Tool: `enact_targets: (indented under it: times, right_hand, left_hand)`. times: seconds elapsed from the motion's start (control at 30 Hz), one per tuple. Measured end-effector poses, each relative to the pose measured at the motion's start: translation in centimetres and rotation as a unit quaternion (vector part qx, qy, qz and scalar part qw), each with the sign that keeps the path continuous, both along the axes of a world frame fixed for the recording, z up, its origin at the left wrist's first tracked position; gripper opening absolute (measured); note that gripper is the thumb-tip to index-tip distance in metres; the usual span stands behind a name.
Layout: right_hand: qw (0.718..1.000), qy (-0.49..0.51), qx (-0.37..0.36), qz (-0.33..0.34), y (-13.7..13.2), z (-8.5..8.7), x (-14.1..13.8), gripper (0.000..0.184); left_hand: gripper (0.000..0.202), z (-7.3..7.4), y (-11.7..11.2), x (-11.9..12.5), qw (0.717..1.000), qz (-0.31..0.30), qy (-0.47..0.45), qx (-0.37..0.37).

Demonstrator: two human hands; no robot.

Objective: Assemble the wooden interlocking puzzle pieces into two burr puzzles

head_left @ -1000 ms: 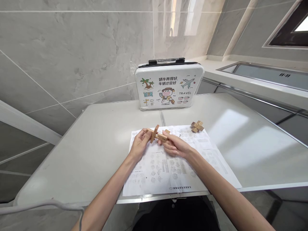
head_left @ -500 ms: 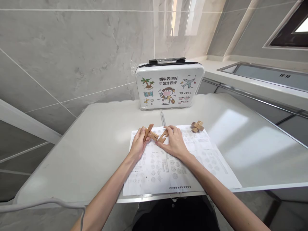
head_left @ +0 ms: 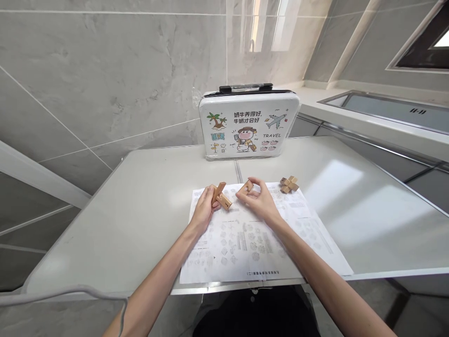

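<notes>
Pinching a pair of crossed wooden pieces (head_left: 220,196), the fingers (head_left: 210,196) of the left hand (head_left: 202,210) are closed on its near end. One bar tilts up and away; the other points toward the right hand (head_left: 261,203). The right hand's fingers (head_left: 256,183) curl together with the thumb around a single notched wooden piece (head_left: 245,187), held just beside the crossed pair but apart from it. Under both sets of fingers lies an instruction sheet (head_left: 252,248) printed with small diagrams, spread flat on the white surface (head_left: 140,210). Just past the right fingers, on their outer side, an assembled wooden puzzle (head_left: 288,184) rests at the far corner of the sheet. Farther out from the fingers, a cartoon-printed case (head_left: 249,126) with a black handle stands upright by the tiled wall. Well back from the left fingers, beside the forearm, a grey cable (head_left: 70,295) runs along the near edge of the surface.
</notes>
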State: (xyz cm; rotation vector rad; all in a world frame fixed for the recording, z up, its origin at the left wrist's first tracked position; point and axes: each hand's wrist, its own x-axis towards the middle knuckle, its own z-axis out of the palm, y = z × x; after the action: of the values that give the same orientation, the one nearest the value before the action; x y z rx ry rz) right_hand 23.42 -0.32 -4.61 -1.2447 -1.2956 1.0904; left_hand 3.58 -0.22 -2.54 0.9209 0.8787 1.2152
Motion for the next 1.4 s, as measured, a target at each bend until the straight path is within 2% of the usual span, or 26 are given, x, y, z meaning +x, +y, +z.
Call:
enact_targets:
  times: [0.1,0.2,0.3,0.4,0.53,0.67,0.77,0.83,1.03,1.2,1.4]
  right_hand:
    - [0.989,0.131,-0.070,0.024,0.4,0.3,0.5,0.083]
    - [0.976,0.204,-0.068,0.042,0.7,0.5,0.7,0.068]
    - [0.958,0.263,-0.073,0.088,0.7,1.0,0.9,0.051]
    - [0.941,0.306,-0.085,0.117,0.5,1.7,1.0,0.045]
    - [0.918,0.359,-0.105,0.129,0.2,2.2,1.0,0.047]
    - [0.893,0.411,-0.098,0.154,0.4,2.0,0.9,0.025]
    - [0.884,0.426,-0.105,0.162,0.5,1.9,1.0,0.021]
    - [0.889,0.412,-0.113,0.164,0.4,1.9,1.1,0.025]
    - [0.930,0.311,-0.103,0.167,-0.2,1.9,0.5,0.038]
    - [0.952,0.250,-0.078,0.160,-0.5,1.8,-0.2,0.038]
    - [0.961,0.212,-0.067,0.165,-0.6,1.7,-0.4,0.039]
  left_hand:
    - [0.047,-0.1,0.0,0.0,1.000,-0.011,0.025,0.010]
    - [0.049,-0.3,-0.1,0.0,0.999,-0.009,0.046,0.008]
    - [0.053,-0.4,-0.1,0.0,0.998,0.000,0.067,0.001]
    - [0.054,-0.4,-0.2,0.0,0.997,-0.001,0.077,0.001]
    - [0.056,-0.3,-0.3,0.1,0.996,-0.005,0.090,0.009]
    - [0.057,-0.1,-0.5,0.2,0.994,0.001,0.112,0.006]
    - [0.058,0.1,-0.6,0.2,0.992,0.000,0.128,0.007]
    - [0.059,0.2,-0.6,0.3,0.991,-0.009,0.134,0.009]
    - [0.057,0.2,-0.8,0.3,0.985,-0.024,0.171,0.024]
    - [0.054,0.0,-0.9,0.3,0.976,-0.022,0.209,0.060]
    - [0.053,0.2,-1.0,0.3,0.969,-0.030,0.229,0.085]
